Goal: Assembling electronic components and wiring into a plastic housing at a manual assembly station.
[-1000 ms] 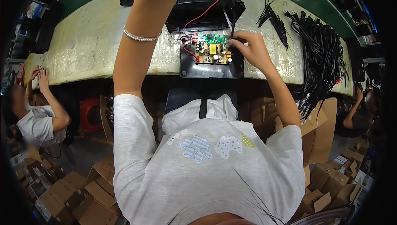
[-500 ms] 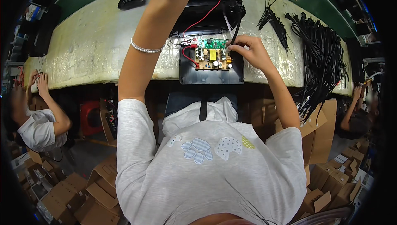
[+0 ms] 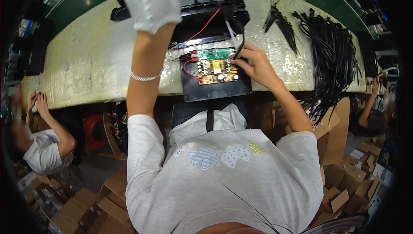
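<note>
My left hand [image 3: 151, 1], in a white glove, reaches over the left side of a black housing [image 3: 234, 1] at the far side of the table. Its fingers are hidden, and a dark blurred shape lies beside the glove. My right hand [image 3: 257, 64] is closed, thumb and fingers pinching a black cable [image 3: 239, 50] at the right edge of a circuit board [image 3: 217, 67]. The board rests on a black cover plate [image 3: 217, 93] at the table's near edge. A red wire [image 3: 206, 25] runs from the housing down toward the board; another red wire [image 3: 186, 67] loops on its left side.
To the right, a thick heap of black cables [image 3: 327, 57] hangs over the edge of the table [image 3: 94, 57]. A bundle of black zip ties [image 3: 282, 23] lies beside it. Cardboard boxes [image 3: 337, 135] stand below. Other people work at left [image 3: 47, 148] and right.
My gloved left hand has moved left and nearer, coming more into view. The housing has shifted left, while the plate and board have slid slightly nearer. My right hand stays at the cable.
</note>
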`<move>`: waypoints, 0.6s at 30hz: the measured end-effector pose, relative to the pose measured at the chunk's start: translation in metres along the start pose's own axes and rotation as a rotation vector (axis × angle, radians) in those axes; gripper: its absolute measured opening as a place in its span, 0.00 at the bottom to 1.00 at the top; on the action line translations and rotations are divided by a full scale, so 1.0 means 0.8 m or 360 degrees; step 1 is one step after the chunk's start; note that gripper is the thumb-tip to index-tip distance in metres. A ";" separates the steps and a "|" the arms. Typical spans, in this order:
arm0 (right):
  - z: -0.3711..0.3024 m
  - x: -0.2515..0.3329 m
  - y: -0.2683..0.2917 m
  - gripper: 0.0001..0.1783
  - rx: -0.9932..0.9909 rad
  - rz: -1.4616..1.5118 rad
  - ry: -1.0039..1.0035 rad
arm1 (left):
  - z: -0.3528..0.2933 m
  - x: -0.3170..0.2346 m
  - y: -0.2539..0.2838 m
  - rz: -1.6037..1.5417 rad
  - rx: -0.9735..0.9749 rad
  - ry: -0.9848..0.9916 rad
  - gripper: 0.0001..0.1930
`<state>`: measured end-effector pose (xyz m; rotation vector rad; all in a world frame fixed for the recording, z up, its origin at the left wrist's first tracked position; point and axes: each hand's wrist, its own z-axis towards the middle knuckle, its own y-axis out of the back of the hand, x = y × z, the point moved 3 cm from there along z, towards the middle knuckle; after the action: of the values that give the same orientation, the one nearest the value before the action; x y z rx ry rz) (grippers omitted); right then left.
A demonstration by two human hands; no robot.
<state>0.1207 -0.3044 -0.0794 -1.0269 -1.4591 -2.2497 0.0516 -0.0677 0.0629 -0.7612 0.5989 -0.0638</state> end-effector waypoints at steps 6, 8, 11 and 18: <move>-0.004 -0.004 -0.005 0.09 -0.0064 0.0071 0.0099 | 0.036 0.020 0.038 0.0350 -0.0239 0.0244 0.22; -0.006 -0.010 0.015 0.10 -0.0122 0.0155 0.0024 | 0.065 0.045 0.091 0.0418 -0.0282 0.0578 0.26; -0.014 -0.066 0.088 0.09 -0.0563 -0.0100 -0.0154 | 0.038 0.051 0.080 0.0712 -0.0443 0.0779 0.29; -0.044 -0.165 0.144 0.06 -0.0421 -0.1355 -0.0597 | -0.143 0.036 0.028 0.1638 0.0336 0.0376 0.16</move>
<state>0.2652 -0.4074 -0.0992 -1.0743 -2.0947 -3.0129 0.0111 -0.1307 -0.0309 -0.1744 1.1306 0.7289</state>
